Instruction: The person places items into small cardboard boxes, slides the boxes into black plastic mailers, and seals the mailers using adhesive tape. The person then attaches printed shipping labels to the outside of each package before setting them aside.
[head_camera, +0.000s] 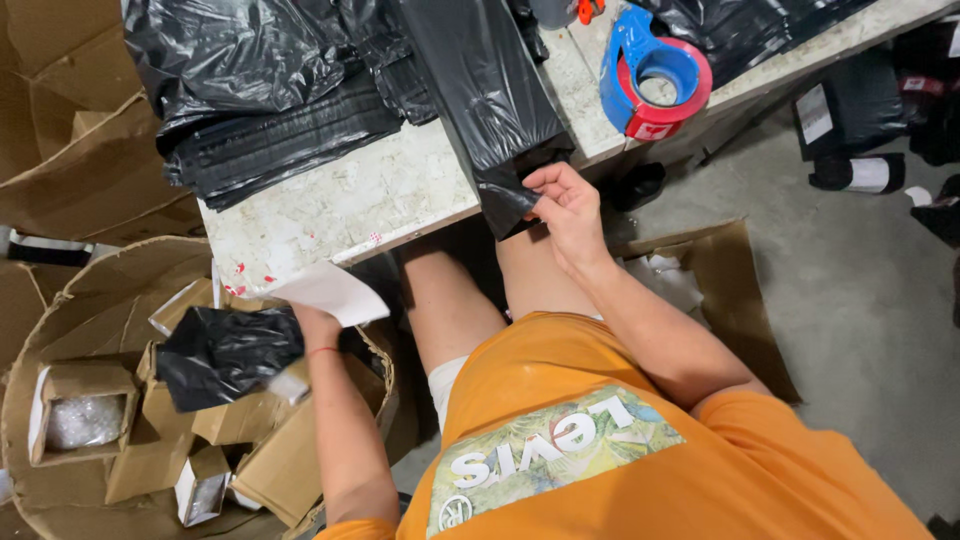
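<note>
Head view: right hand (565, 210) pinching black bag (490, 100) at desk (370, 195) edge, left hand (318, 322) gripping white paper (335, 292) beside it; likely mid-bagging, next needs bag mouth opened.

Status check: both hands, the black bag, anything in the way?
Right hand pinching end of black plastic bag at table edge. Left hand holding white paper sheet over bin of cardboard boxes. Tape dispenser nearby, clear of hands.

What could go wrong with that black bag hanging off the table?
The right hand pinches only a corner of the long black bag, which droops past the table edge, so it might slip to the floor. The left hand holds a white sheet over the box of cartons; it could drop in.
</note>
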